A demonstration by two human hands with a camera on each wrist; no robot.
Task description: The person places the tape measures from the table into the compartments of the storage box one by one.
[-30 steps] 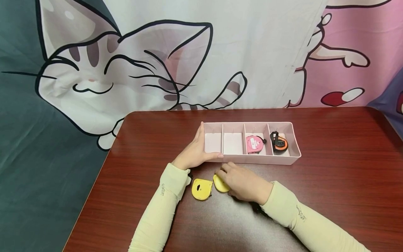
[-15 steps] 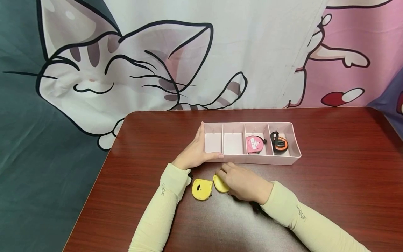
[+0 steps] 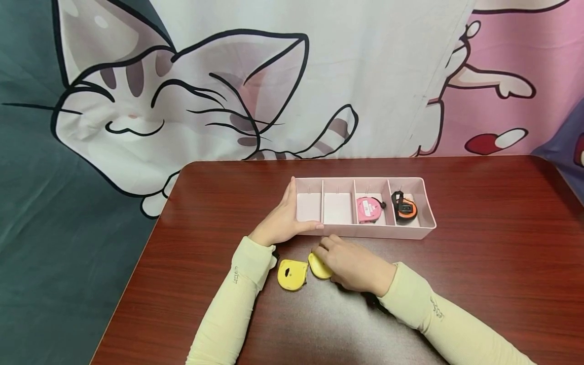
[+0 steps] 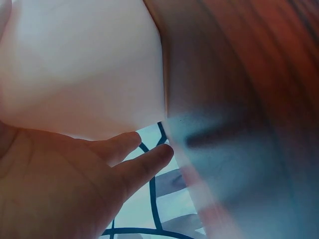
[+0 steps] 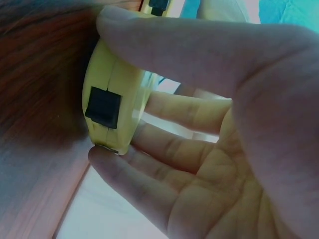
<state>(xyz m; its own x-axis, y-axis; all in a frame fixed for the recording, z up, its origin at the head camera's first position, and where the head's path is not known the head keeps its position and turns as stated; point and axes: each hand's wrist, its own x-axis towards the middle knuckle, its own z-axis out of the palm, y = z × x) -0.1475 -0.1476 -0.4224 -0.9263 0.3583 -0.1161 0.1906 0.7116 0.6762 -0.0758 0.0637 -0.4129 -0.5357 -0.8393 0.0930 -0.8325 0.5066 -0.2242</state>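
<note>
My left hand (image 3: pixel 284 219) rests against the left end of a pale pink divided box (image 3: pixel 371 232), its thumb along the front wall. Its fingers look straight beside the box wall in the left wrist view. My right hand (image 3: pixel 353 264) pinches a yellow tape measure (image 5: pixel 107 69) between thumb and fingertips, low at the tabletop. That tape measure shows a black button (image 5: pixel 103 107) on its edge; in the head view the hand covers part of it. A second yellow tape measure (image 3: pixel 292 275) lies just to its left.
Inside the box, a pink tape measure (image 3: pixel 367 210) sits in the third compartment from the left, and a black and orange tape measure (image 3: pixel 405 209) in the rightmost. Behind the dark red wooden table (image 3: pixel 493 228) hangs a curtain (image 3: pixel 388 61) with cartoon prints.
</note>
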